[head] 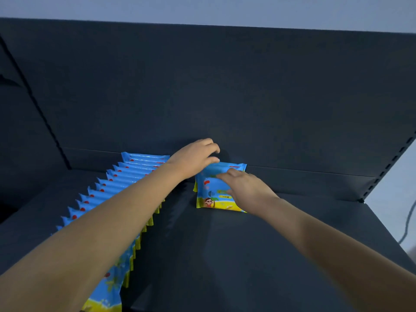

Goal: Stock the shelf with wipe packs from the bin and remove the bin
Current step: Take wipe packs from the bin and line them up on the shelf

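A blue and yellow wipe pack stands upright near the back of the dark shelf, right of centre. My left hand curls over its top left corner from behind. My right hand lies flat against its front face, fingers on its upper edge. A long row of several matching wipe packs stands upright on the left, running from the back panel toward the front edge, partly hidden under my left forearm. The bin is not in view.
The shelf's dark back panel rises just behind the pack. A perforated upright bounds the shelf on the right, with a cable hanging beyond it. Bare shelf surface lies in front of and to the right of the pack.
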The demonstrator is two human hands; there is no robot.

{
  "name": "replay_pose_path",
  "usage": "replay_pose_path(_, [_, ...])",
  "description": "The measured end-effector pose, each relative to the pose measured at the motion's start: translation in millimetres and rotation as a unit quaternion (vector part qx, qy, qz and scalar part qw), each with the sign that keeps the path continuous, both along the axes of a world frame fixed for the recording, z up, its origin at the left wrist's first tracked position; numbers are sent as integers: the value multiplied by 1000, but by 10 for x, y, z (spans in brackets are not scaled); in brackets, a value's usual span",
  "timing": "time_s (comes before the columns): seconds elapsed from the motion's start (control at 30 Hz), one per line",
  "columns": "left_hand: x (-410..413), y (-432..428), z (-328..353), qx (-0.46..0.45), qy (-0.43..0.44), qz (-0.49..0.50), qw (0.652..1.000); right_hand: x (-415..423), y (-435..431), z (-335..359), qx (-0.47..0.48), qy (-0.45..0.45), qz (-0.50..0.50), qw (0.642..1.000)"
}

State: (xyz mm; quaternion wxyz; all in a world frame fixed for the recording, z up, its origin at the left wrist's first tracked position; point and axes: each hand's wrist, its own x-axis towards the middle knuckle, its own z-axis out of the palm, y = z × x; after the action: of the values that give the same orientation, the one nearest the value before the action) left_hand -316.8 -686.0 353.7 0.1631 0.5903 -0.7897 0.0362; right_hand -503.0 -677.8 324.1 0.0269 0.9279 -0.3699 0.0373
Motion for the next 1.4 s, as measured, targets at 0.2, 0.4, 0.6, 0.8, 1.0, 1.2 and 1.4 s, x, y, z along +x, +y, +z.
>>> replay_pose_path(0.2, [211, 120, 80, -28, 20, 29, 999, 246, -70, -100, -66, -22, -20, 997])
replay_pose_path(0.4, [347, 286, 89, -19, -12, 61, 998, 312, -33, -126, -127, -17, -48, 991])
replay_pose_path(0.6, [408, 462, 140, -5, -106, 112, 988, 275, -8, -108, -114, -47, -74, 990])
replay_pose_path(0.8, [644, 872, 316, -33, -203, 253, 945, 487, 202, 286, -116, -67, -44, 990])
replay_pose_path(1.0, [1227, 1839, 510, -19, -182, 387, 904, 1240, 777, 745, -53, -87, 45, 994])
replay_pose_path(1.2, [2002, 3318, 482, -20, -179, 520, 835, 2254, 1832, 939, -18, -107, 185, 977])
replay_pose_path(1.4, [2668, 4944, 144, 22, -140, 630, 763, 3295, 3161, 699, 49, -75, 318, 944])
